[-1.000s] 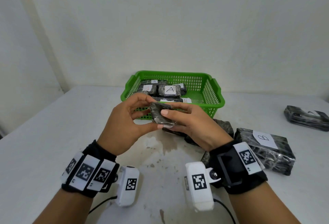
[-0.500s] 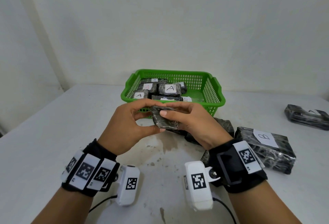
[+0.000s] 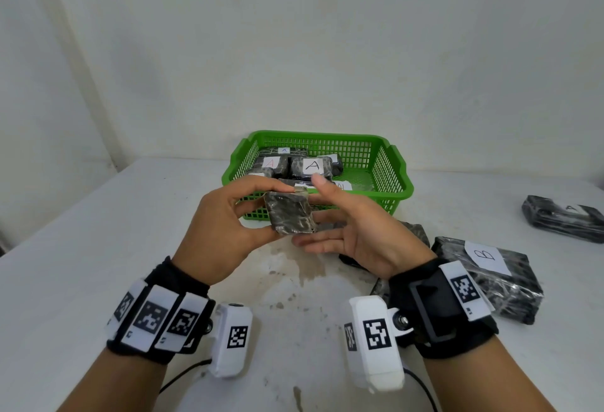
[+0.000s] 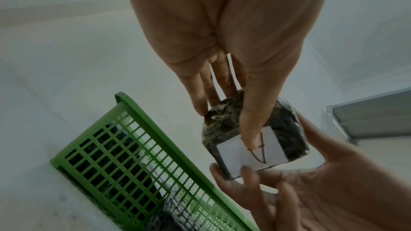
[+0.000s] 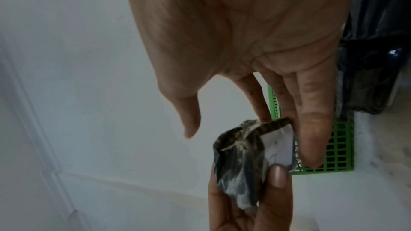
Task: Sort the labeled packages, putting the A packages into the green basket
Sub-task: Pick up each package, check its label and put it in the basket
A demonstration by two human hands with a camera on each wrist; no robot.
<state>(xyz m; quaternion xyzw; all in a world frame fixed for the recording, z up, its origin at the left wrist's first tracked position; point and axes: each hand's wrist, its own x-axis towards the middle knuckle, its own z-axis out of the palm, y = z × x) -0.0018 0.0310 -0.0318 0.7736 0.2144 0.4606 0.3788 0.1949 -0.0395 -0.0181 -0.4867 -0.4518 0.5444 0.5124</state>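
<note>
While pinched by left hand [image 3: 225, 218] above desk [image 3: 81, 248] | small package [image 3: 291, 215] before green basket [image 3: 397, 179] | right hand [image 3: 353, 231] spread, fingertips touching | light, soft, slick wrap; pinch edges

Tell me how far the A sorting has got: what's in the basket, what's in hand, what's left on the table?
Done: several packages labeled A lie in the green basket. In hand: the left hand pinches a small package whose label shows an A in the left wrist view; the right hand is open beside it. Left: an A package on the table's far right. The B package stays out.
</note>
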